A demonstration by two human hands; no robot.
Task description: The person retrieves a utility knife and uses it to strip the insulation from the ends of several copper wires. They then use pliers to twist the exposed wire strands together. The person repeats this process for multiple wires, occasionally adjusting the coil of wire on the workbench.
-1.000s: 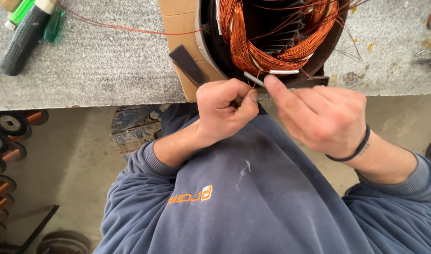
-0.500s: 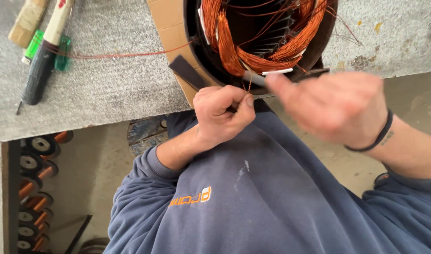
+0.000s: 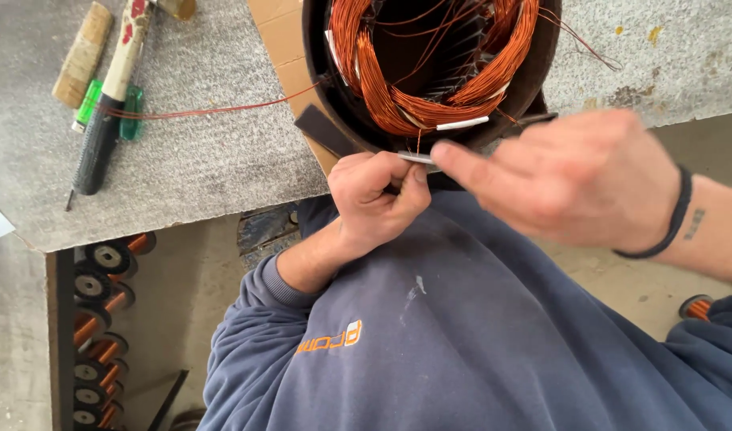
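At stator (image 3: 430,80): 2 hands (image 3: 462,187), 1 strip (image 3: 418,158)

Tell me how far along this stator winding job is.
Done: copper coils already sit in the stator, one white insulating strip in place. In hand: left hand and right hand pinch a thin pale strip at the lower rim. Left: loose copper wires trail across the bench.

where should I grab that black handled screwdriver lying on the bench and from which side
Probably best taken by the black ribbed handle of the screwdriver, at its thick middle, coming from above. It lies flat on the grey bench with its thin tip pointing toward the near edge; the wooden-handled tool crowds its far end, so the middle gives the clearest grip.
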